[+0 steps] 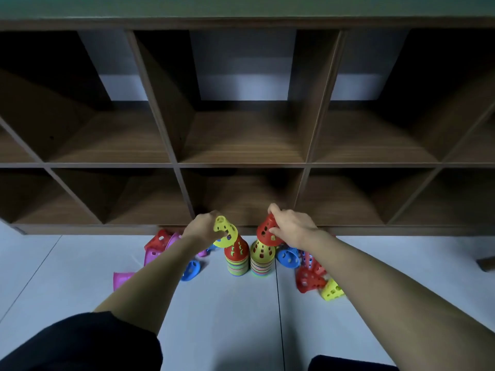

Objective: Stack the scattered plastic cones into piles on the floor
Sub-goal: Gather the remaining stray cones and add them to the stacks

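Right fingers (273, 210) grip red cone (267, 224); left fingers (210, 216), yellow cone (233, 232).

Left hand (203, 228): fingertips hidden behind yellow cone (226, 231).
Red cone (265, 232): right side under right hand (292, 226).
Pink cones (152, 257): left of left fingers, partly behind forearm (160, 277).
Piles (237, 266): below fingers, layers too fine to count.
Brown thing (486, 263): far right, cut by edge.

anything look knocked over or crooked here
Yes. Beside the upright left pile and right pile, loose cones lie tipped on the floor, like the pink cone at left and the fallen yellow cone at right. The held yellow cone in the left hand is tilted, not seated on the left pile.
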